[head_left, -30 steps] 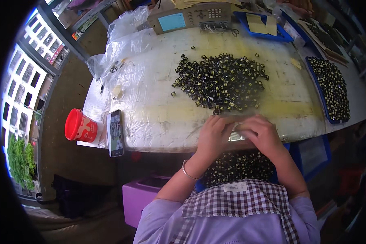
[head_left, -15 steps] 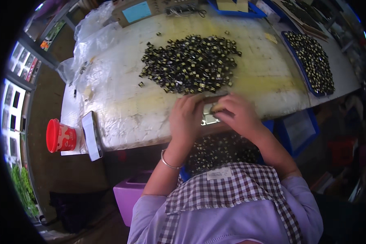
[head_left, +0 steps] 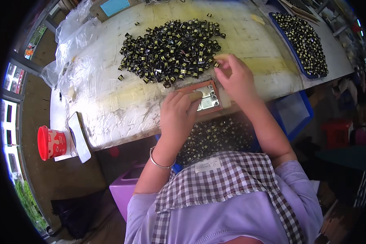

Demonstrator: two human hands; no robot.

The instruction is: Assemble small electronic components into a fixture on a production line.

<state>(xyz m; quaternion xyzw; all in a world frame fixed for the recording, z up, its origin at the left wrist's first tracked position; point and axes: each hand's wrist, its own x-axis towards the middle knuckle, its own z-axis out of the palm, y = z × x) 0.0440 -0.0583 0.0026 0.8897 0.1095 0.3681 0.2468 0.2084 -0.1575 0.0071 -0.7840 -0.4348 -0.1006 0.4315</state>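
My left hand (head_left: 177, 112) lies over the left part of a small reddish-brown board (head_left: 198, 86) with a slotted silvery metal plate (head_left: 209, 97) on it. Its fingers are curled, one fingertip resting on the plate. That fingertip has a tan covering. Beyond the board lies a large heap of small black-and-yellow parts (head_left: 166, 51), which look like little wound coils. At the heap's right edge, my right hand (head_left: 238, 79) is closed in a pinch, with one small black-and-yellow part (head_left: 216, 64) between thumb and forefinger.
A blue tray (head_left: 299, 61) full of similar parts lies at the right. More parts (head_left: 215, 136) sit below the table edge, close to my apron. A phone (head_left: 79, 137) and a red tub (head_left: 51, 142) are at the left, with clear plastic bags (head_left: 75, 36) behind.
My right hand has moved from the metal plate out to the heap's edge and now pinches a part. My left hand stays at the board, more of which now shows. The whole view has shifted.
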